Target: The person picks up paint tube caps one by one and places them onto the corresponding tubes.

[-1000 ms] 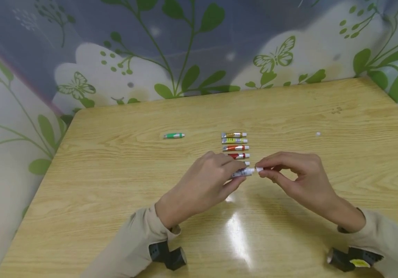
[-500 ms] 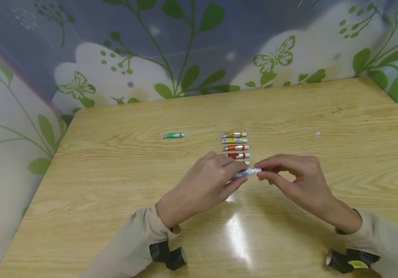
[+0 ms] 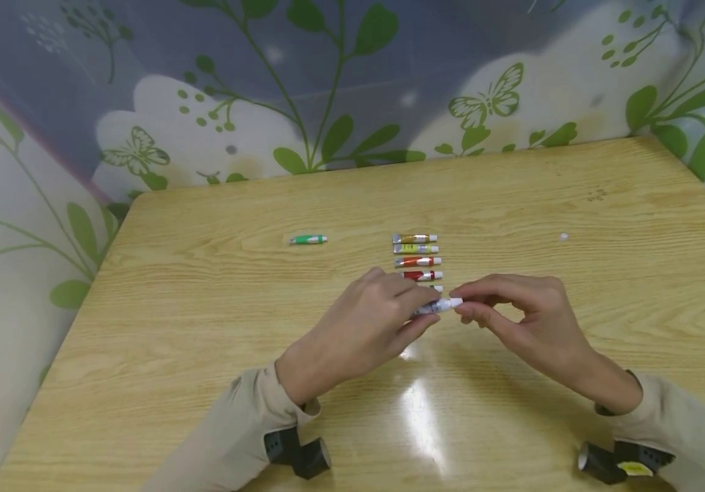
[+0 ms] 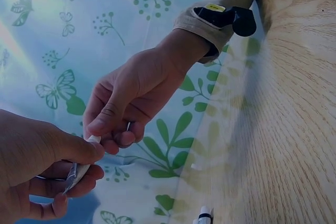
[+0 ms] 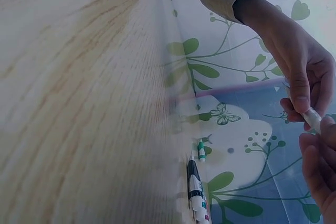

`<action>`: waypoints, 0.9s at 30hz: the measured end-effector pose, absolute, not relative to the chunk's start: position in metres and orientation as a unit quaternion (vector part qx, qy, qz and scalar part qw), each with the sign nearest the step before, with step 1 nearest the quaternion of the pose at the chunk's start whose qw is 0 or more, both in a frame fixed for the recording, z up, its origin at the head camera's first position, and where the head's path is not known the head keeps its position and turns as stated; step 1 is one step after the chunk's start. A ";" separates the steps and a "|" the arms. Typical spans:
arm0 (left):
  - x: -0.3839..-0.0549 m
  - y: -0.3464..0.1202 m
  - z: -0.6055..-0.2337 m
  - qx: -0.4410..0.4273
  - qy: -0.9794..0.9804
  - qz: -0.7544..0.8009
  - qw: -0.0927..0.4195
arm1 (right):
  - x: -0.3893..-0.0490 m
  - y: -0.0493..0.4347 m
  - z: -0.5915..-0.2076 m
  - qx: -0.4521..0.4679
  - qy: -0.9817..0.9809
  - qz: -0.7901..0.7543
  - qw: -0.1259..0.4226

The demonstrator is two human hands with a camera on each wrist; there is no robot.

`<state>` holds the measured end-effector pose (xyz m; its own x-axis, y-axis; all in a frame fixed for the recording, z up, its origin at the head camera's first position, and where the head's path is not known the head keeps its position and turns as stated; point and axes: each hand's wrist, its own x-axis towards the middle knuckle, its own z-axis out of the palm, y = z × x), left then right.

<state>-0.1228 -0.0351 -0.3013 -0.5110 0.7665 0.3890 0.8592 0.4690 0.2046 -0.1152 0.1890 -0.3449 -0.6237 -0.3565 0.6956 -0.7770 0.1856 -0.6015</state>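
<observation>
My left hand (image 3: 367,321) pinches a small white-and-silver paint tube (image 3: 431,307) between thumb and fingers, its capped end toward the right. With thumb and forefinger, my right hand (image 3: 531,314) grips the white cap (image 3: 455,302), which sits at the tube's nozzle. Both hands are above the table in the left wrist view, where the tube's silver tail (image 4: 73,176) shows under the left thumb. Just beyond the left hand lies a column of paint tubes: gold (image 3: 414,238), yellow (image 3: 415,249), orange-red (image 3: 417,262) and dark red (image 3: 423,276). The hand partly hides the nearest ones.
A green paint tube (image 3: 308,240) lies apart at the left. A tiny white piece (image 3: 564,236) rests on the wooden table (image 3: 205,273) at the right. In the right wrist view a black-labelled tube (image 5: 194,179) heads the column. Patterned cloth (image 3: 358,82) hangs behind the table.
A second ago the cap was held just off the nozzle. My right hand has moved slightly left and brought it onto the tube's end. The left hand has barely moved.
</observation>
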 end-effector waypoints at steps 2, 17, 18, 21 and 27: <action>-0.123 -0.035 -0.301 -0.479 -0.848 -0.190 0.124 | -0.115 0.189 -0.345 0.381 -0.745 0.506 0.208; -0.121 -0.034 -0.301 -0.485 -0.845 -0.179 0.133 | -0.114 0.191 -0.344 0.367 -0.761 0.504 0.181; -0.121 -0.034 -0.301 -0.485 -0.845 -0.180 0.134 | -0.113 0.191 -0.343 0.364 -0.764 0.503 0.175; -0.121 -0.035 -0.301 -0.480 -0.848 -0.181 0.131 | -0.113 0.191 -0.342 0.361 -0.774 0.495 0.161; -0.121 -0.036 -0.301 -0.474 -0.852 -0.183 0.127 | -0.113 0.191 -0.342 0.373 -0.782 0.473 0.160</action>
